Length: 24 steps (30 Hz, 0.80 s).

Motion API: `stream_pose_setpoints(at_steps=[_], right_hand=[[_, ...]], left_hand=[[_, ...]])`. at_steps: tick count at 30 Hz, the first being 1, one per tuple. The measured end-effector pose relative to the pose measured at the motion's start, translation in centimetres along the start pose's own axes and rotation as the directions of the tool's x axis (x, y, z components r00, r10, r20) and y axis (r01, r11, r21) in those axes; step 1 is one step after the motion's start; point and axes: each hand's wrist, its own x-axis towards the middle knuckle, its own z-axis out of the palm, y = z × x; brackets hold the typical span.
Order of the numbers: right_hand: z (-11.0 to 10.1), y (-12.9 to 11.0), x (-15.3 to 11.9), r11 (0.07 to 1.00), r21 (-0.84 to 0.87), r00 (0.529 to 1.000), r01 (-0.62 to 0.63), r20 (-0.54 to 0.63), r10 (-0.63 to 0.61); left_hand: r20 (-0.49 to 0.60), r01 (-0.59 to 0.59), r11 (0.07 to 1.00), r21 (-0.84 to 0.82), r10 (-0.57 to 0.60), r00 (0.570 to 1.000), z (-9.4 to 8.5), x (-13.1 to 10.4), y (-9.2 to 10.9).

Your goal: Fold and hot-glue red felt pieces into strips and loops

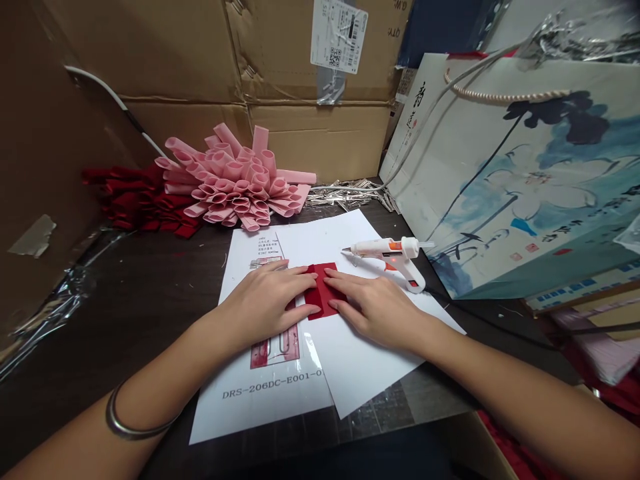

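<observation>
A small red fabric piece (326, 291) lies on white paper, with a fold along its left side. My left hand (265, 300) rests its fingertips on the left edge of the fabric, fingers stretched out. My right hand (377, 308) touches the right side with spread fingertips. Neither hand grips the piece. A white glue gun (385, 250) lies just beyond my right hand, its nozzle pointing left. Under my left hand is a printed sheet (265, 400) with a picture of a red piece and metal clips.
Pink rolled pieces (240, 177) and dark red pieces (143, 200) are piled at the back left. Metal clips (350, 193) lie behind the paper. A cardboard box (315, 140) stands behind, a painted paper bag (500, 173) at right. A cable hangs by the bag.
</observation>
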Motion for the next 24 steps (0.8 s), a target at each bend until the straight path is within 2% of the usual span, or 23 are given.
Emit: stream_pose_setpoints(at_steps=[4,10,15,19,21,24], right_hand=[[0.0,0.0,0.0,1.000,0.006,1.000,0.010,0.013,-0.010],[-0.2,-0.1,0.0,0.999,-0.036,1.000,-0.024,0.003,0.024],[-0.6,0.0,-0.3,0.994,-0.057,0.992,-0.098,-0.085,0.093],[-0.8,0.1,-0.8,0.969,-0.127,0.969,-0.212,-0.160,0.190],[-0.8,0.1,-1.0,0.973,-0.125,0.969,-0.193,-0.182,0.169],[-0.7,-0.2,-1.0,0.995,-0.069,0.990,-0.068,-0.128,0.059]], left_hand=[[-0.003,0.004,1.000,0.018,-0.004,1.000,0.1,0.0,0.0],[0.083,0.065,0.995,-0.072,-0.059,0.995,-0.4,0.1,0.3],[0.133,0.155,0.986,-0.063,-0.145,0.980,-0.7,0.2,0.4],[0.155,0.218,0.976,-0.027,-0.212,0.965,-0.8,0.1,0.6],[0.165,0.234,0.972,-0.009,-0.229,0.959,-0.9,0.2,0.7],[0.170,0.244,0.970,-0.005,-0.240,0.956,-0.8,0.2,0.8]])
